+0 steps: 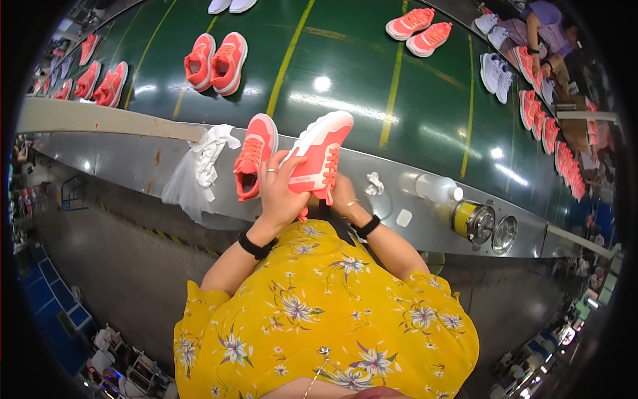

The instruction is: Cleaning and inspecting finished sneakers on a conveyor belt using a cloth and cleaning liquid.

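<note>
A coral sneaker (314, 166) with a white sole is held up on its side over the metal ledge, toe pointing away to the right. My left hand (282, 193) is closed on it, its fingers lying across the shoe's side near the heel. Beside the laces, my right hand (343, 194) curls against the same shoe; its fingertips are hidden behind it. Just left of my left hand, a second coral sneaker (255, 156) stands with its toe on the far side.
Coral pairs (216, 63) and white pairs stand on the green conveyor belt (332, 80). White plastic and paper (206, 166) lie left on the ledge. Rightward are crumpled paper (375, 184), a clear bottle (438, 189), a yellow-labelled can (473, 221) and a metal dish (505, 234). A co-worker (548, 33) handles shoes at far right.
</note>
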Tool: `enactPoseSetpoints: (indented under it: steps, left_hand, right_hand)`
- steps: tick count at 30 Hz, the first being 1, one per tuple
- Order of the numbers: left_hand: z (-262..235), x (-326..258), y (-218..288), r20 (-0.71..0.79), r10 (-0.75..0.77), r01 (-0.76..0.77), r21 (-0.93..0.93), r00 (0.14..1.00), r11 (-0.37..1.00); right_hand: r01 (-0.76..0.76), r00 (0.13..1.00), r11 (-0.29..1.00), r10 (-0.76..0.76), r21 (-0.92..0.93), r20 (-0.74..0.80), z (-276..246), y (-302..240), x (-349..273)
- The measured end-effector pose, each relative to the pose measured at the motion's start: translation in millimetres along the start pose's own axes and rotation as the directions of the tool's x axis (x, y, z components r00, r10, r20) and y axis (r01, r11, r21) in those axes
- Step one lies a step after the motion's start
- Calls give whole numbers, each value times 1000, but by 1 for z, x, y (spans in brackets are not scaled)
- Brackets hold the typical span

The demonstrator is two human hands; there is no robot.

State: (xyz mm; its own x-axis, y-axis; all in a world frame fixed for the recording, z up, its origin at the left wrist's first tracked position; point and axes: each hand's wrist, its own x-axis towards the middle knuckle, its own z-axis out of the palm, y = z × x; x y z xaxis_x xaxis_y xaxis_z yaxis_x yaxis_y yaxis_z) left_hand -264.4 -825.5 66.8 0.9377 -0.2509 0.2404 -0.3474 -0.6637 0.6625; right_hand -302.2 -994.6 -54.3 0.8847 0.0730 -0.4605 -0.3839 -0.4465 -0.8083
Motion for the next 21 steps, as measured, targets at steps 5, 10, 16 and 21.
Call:
enactPoseSetpoints:
  steps: [5, 10, 16, 21]
  left_hand:
    - [42, 5, -7, 100, 27, -41, 141, 995, 989]
    - [71, -16, -19, 384, -84, -45, 316, 920, 948]
    - [77, -30, -20, 512, -137, -34, 311, 848, 950]
    - [77, -21, -28, 379, -113, 63, 142, 919, 988]
  right_hand:
    - [102, 775, 946, -270, -309, -572, -43, 64, -47]
    - [12, 729, 889, -320, -457, -604, -55, 86, -66]
    - [101, 680, 951, -280, -292, -677, -50, 124, -38]
    - [81, 687, 997, -68, -17, -724, -58, 69, -12]
